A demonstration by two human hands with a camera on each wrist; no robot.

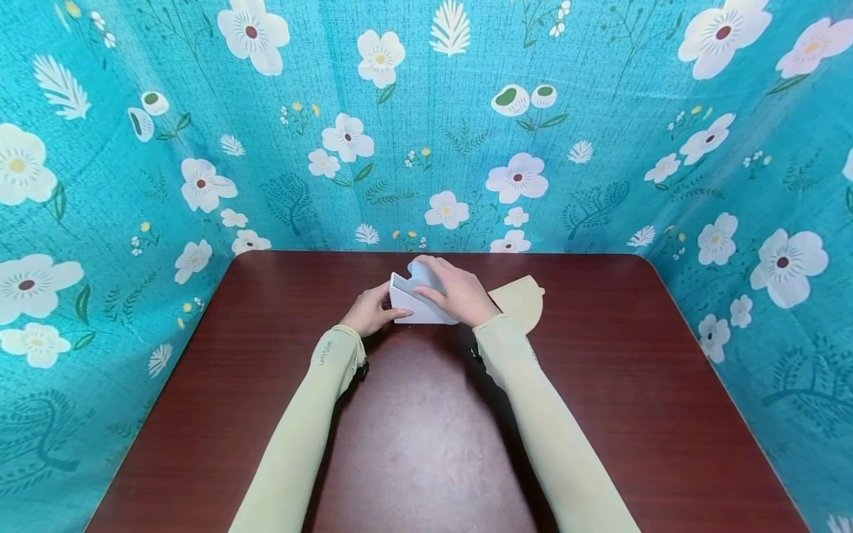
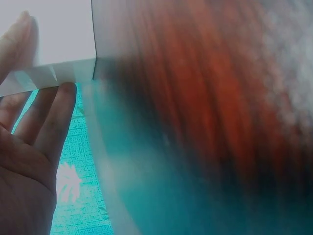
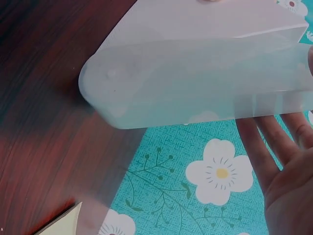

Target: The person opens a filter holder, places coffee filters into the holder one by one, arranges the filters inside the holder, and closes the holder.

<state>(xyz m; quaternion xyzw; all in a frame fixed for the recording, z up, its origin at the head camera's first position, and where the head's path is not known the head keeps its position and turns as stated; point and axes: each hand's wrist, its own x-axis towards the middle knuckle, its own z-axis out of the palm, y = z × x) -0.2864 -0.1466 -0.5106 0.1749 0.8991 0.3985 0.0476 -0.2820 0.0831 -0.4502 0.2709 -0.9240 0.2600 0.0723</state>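
A white box [image 1: 418, 311] is held over the far part of the table. My left hand [image 1: 369, 312] grips its left end, with the thumb on the near face and the fingers behind, as the left wrist view also shows. My right hand [image 1: 464, 293] holds a frosted, translucent plastic piece [image 3: 171, 83] with a rounded end, thumb on one side and fingers on the other. That piece lies along the white box in the right wrist view. In the head view it rises at the box's upper side, partly hidden by my right hand.
On the dark red-brown table [image 1: 413, 429], a pale yellow flat piece [image 1: 523, 302] with a curved edge and a small tab lies just right of my right hand. A blue flowered cloth [image 1: 426, 118] hangs behind the table and along both sides.
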